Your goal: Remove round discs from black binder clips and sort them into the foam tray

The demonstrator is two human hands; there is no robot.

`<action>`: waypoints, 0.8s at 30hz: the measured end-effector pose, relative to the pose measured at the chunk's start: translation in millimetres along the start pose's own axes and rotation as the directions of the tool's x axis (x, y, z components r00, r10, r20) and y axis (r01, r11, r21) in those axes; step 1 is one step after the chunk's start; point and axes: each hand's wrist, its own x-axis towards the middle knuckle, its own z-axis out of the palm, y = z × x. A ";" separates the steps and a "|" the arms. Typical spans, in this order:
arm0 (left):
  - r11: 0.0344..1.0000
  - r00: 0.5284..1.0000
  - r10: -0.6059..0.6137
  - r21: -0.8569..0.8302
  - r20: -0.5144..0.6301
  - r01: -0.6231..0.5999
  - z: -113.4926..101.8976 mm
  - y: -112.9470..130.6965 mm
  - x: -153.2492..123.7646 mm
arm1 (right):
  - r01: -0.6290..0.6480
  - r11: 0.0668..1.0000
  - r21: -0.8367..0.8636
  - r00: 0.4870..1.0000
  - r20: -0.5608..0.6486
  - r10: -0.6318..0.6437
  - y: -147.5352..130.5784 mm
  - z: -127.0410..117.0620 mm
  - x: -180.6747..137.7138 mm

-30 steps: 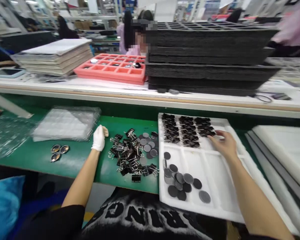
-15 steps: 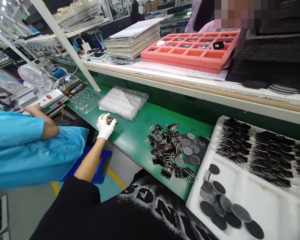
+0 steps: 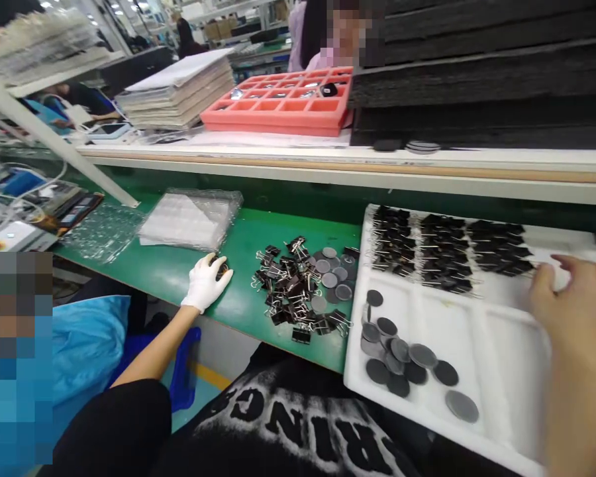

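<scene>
My left hand (image 3: pixel 206 281), in a white glove, is closed around small round parts with gold-coloured rims (image 3: pixel 222 270), just above the green bench. My right hand (image 3: pixel 576 291), bare and slightly blurred, reaches over the white foam tray (image 3: pixel 506 404) from the right. Its fingers are curved and apart, near the end of a row of black binder clips (image 3: pixel 501 246); nothing shows clearly between them. Dark round discs (image 3: pixel 400 349) lie loose in the tray's front compartments. On the bench, a heap of binder clips (image 3: pixel 291 285) sits beside grey discs (image 3: pixel 330 281).
Clear plastic trays with a white sheet (image 3: pixel 183 222) lie behind my left hand. A shelf (image 3: pixel 298 165) runs above the bench, bearing a pink foam tray (image 3: pixel 278 122), stacked trays (image 3: pixel 179 93) and black foam sheets (image 3: pixel 477 99). A co-worker in blue (image 3: pixel 89 331) is at left.
My view has turned to the right. My right hand has come into view over the white foam tray. My left hand still holds the round parts near the bench.
</scene>
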 end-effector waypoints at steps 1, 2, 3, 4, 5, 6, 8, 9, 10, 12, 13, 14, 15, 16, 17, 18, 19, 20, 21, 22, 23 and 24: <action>1.000 1.000 0.026 -0.005 0.000 -0.026 2.4 12.6 -0.2 | -0.048 0.999 -0.019 0.999 0.008 0.048 -13.0 -15.6 5.5; 0.999 0.999 0.052 -0.010 -0.001 -0.052 4.6 24.4 0.5 | -0.067 0.998 -0.014 0.997 0.027 0.067 -31.3 -35.8 10.1; 0.997 0.997 0.078 -0.013 -0.003 -0.078 6.9 35.2 2.2 | -0.039 0.999 0.035 0.995 0.090 0.036 -54.3 -58.4 12.9; 0.995 0.995 0.102 -0.016 -0.007 -0.102 9.3 44.7 4.9 | 0.020 0.990 0.142 0.976 0.211 -0.050 -80.6 -81.0 12.8; 0.993 0.993 0.119 -0.021 -0.013 -0.119 11.9 52.7 8.5 | 0.046 0.955 0.291 0.922 0.356 -0.153 -108.8 -100.8 9.5; 0.991 0.991 0.130 -0.030 -0.021 -0.130 14.5 59.1 12.5 | 0.043 0.902 0.429 0.821 0.499 -0.277 -136.8 -116.0 2.8; 0.989 0.990 0.136 -0.056 -0.036 -0.138 19.3 66.8 20.3 | 0.012 0.818 0.575 0.540 0.685 -0.489 -184.9 -128.9 -18.3; 0.989 0.990 0.135 -0.060 -0.041 -0.138 20.8 68.1 23.4 | 0.022 0.817 0.576 0.438 0.729 -0.526 -202.2 -127.1 -30.7; 0.988 0.989 0.141 -0.056 -0.040 -0.143 21.3 67.6 25.7 | 0.073 0.828 0.556 0.359 0.760 -0.542 -214.2 -121.5 -42.8; 0.983 0.983 0.181 -0.029 0.003 -0.181 18.6 62.3 28.7 | 0.145 0.845 0.515 0.283 0.797 -0.534 -223.7 -104.6 -61.7; 0.978 0.977 0.209 -0.015 0.044 -0.208 15.4 58.2 30.0 | 0.142 0.836 0.529 0.256 0.797 -0.548 -223.0 -95.9 -67.4; 0.971 0.967 0.237 -0.006 0.092 -0.237 11.4 53.9 31.6 | 0.117 0.825 0.552 0.239 0.791 -0.563 -220.3 -88.4 -70.8; 0.965 0.956 0.261 0.001 0.137 -0.264 6.8 49.7 33.7 | 0.079 0.812 0.578 0.231 0.782 -0.579 -216.8 -82.3 -72.4; 0.960 0.946 0.276 0.007 0.171 -0.281 2.0 46.3 36.4 | 0.045 0.804 0.593 0.231 0.777 -0.585 -213.7 -77.9 -73.0; 0.956 0.939 0.285 0.016 0.190 -0.293 -2.5 43.7 39.6 | 0.028 0.808 0.588 0.244 0.780 -0.576 -211.6 -75.0 -73.4; 0.953 0.936 0.292 0.028 0.199 -0.303 -6.5 42.0 43.2 | 0.029 0.823 0.568 0.271 0.788 -0.553 -211.0 -73.2 -74.1; 0.948 0.932 0.300 0.041 0.202 -0.314 -9.6 41.2 47.1 | 0.044 0.841 0.539 0.305 0.794 -0.525 -211.7 -72.4 -75.2; 0.944 0.929 0.311 0.052 0.202 -0.327 -11.8 40.8 50.9 | 0.064 0.856 0.512 0.340 0.796 -0.501 -213.3 -72.0 -76.8; 0.939 0.925 0.322 0.059 0.203 -0.340 -13.2 40.7 54.6 | 0.082 0.866 0.494 0.365 0.793 -0.487 -215.3 -71.8 -78.6; 0.934 0.921 0.333 0.063 0.203 -0.351 -14.2 40.6 58.0 | 0.095 0.870 0.484 0.382 0.789 -0.481 -217.0 -71.7 -80.2; 0.930 0.918 0.342 0.065 0.199 -0.361 -15.0 40.4 61.2 | 0.100 0.871 0.482 0.387 0.787 -0.480 -217.9 -71.5 -81.1; 0.928 0.918 0.349 0.066 0.189 -0.367 -16.3 40.3 64.1 | 0.105 0.871 0.481 0.390 0.786 -0.481 -217.9 -71.2 -81.1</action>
